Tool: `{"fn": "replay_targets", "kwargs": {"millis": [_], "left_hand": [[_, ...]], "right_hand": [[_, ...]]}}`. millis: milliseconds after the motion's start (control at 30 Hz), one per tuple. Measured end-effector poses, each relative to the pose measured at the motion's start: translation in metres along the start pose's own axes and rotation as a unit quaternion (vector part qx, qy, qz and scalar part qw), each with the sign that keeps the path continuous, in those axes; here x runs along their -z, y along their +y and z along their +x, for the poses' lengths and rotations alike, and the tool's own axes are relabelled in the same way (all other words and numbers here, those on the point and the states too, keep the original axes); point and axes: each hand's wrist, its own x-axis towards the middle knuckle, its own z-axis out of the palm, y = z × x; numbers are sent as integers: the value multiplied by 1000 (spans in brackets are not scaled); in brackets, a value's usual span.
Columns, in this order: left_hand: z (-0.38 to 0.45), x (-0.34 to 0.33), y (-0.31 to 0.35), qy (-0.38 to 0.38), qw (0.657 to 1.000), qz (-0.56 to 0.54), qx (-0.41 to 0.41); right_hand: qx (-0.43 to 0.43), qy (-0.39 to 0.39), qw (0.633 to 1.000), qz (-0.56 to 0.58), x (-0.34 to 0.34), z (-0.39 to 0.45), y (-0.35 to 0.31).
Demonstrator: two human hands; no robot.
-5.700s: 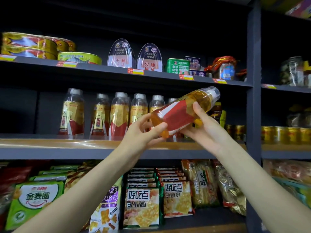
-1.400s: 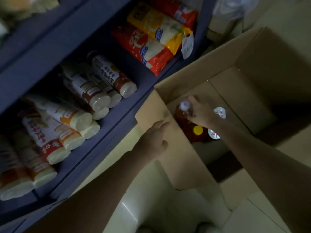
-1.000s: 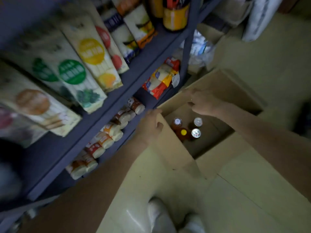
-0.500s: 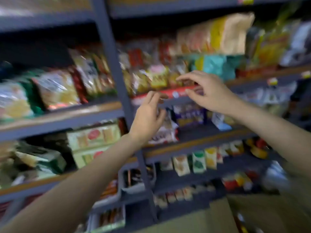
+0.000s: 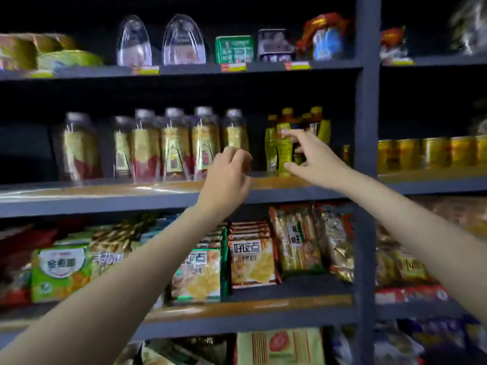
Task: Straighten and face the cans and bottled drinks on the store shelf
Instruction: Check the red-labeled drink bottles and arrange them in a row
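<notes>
Both hands raised at middle shelf [image 5: 105,198], holding nothing. Left hand [image 5: 226,177] fingers loosely curled by tea bottles [image 5: 174,143]; right hand [image 5: 311,159] spread wide at yellow bottles [image 5: 283,143].

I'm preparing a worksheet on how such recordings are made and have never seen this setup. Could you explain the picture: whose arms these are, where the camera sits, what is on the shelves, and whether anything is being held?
There is no machine here. The camera is worn on a person's head, so you see their own two bare arms reaching forward at a store shelf unit. The left hand is raised in front of a row of tea bottles with gold and red labels. The right hand, fingers spread, reaches toward the yellow-capped bottles next to them. Neither hand holds anything. Gold cans stand in the bay to the right, tins on the shelf above, and snack packets on the shelf below. The picture is slightly blurred by motion.
</notes>
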Motion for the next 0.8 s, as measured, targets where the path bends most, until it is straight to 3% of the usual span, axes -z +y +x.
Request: {"fn": "replay_targets", "kwargs": {"millis": [167, 367, 500, 600, 700, 800], "left_hand": [[22, -7, -54, 19, 998, 59, 11], [23, -21, -100, 30, 990, 120, 75], [22, -28, -105, 50, 983, 166, 65], [22, -28, -106, 52, 984, 155, 70], [24, -31, -110, 62, 985, 147, 65], [24, -31, -111, 67, 986, 142, 60]], "right_hand": [[-11, -10, 1000, -23, -14, 45, -6], [-38, -50, 996, 57, -50, 105, -12], [-133, 26, 973, 185, -97, 137, -8], [-220, -19, 948, 231, -124, 145, 6], [-226, -15, 944, 241, -125, 145, 13], [-171, 35, 950, 259, -109, 132, 6]]}}
